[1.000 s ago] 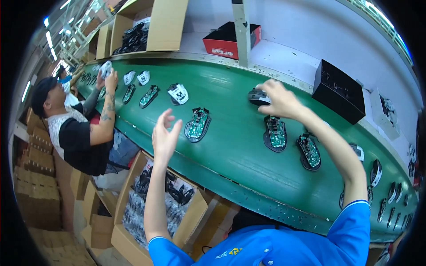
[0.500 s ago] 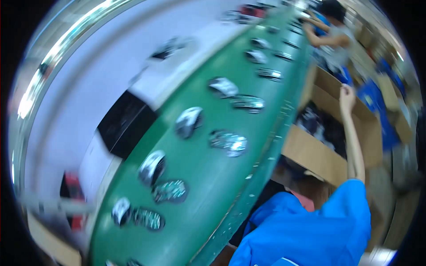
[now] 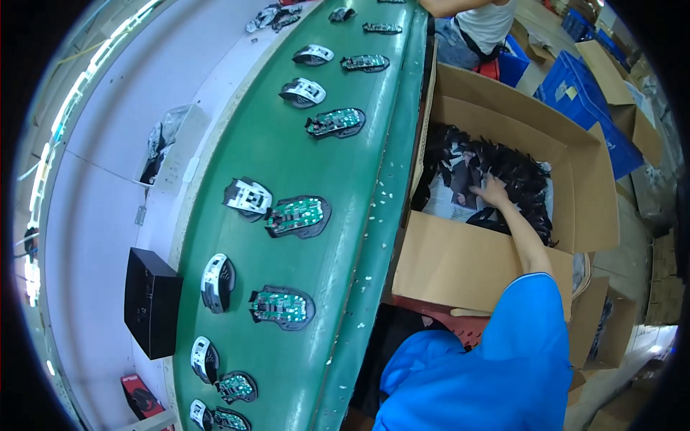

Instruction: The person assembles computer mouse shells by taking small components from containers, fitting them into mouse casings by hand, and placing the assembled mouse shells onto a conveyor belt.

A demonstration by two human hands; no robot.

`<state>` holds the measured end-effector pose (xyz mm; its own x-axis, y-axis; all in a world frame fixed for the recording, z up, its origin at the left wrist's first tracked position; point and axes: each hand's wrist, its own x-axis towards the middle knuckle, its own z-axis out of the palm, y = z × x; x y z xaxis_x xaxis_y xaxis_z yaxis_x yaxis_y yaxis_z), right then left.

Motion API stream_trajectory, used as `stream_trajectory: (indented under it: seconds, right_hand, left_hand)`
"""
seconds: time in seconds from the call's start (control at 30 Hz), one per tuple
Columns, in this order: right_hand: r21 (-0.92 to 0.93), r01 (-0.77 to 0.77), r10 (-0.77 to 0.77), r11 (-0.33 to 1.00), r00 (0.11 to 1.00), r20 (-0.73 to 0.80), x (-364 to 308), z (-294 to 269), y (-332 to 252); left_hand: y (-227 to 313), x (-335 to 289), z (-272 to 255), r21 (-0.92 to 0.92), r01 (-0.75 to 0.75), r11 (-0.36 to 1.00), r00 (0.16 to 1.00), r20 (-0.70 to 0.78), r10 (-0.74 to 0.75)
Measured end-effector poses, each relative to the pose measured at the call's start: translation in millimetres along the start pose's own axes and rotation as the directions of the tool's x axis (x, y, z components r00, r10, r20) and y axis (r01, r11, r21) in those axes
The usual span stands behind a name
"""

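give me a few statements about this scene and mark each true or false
1. The right hand is inside a large cardboard box. True.
2. Every part in that box is bright red. False: many black parts lie in it.
3. Several green circuit boards lie on the green belt. True.
4. The black box stands to the right of the belt in the picture. False: it stands to the left.
5. The left hand is resting on the belt. False: the left hand is out of view.
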<state>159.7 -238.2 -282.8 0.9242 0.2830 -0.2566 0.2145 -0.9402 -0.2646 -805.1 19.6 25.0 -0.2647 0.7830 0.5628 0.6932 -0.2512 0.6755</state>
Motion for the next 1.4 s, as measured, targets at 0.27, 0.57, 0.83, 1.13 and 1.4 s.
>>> stream_trajectory:
  seconds: [0.27,0.57,0.83,1.13,1.4]
  right_hand:
    - [0.060,-0.090,0.099,0.994,0.979,-0.180,50,53,-63]
    - [0.312,0.222,-0.042,0.924,0.870,-0.492,91,53,-80]
    - [0.451,-0.195,0.319,0.871,0.923,-0.217,106,53,-168]
    - [0.953,-0.050,0.034,0.298,0.999,0.042,107,13,-78]
    - [0.950,-0.095,-0.116,0.298,0.984,0.135,4,-79,-118]
  left_hand:
    - [193,-22,81,0.681,-0.691,0.240,0.703,0.557,0.442]
    - [284,-90,143,-0.331,0.210,0.920,0.975,0.134,-0.175]
    - [274,-99,126,-0.144,0.255,0.956,0.961,0.142,-0.235]
    - [278,-99,123,-0.629,0.517,0.581,0.847,0.474,-0.241]
    - [298,-100,161,-0.669,0.502,0.548,0.847,0.253,-0.467]
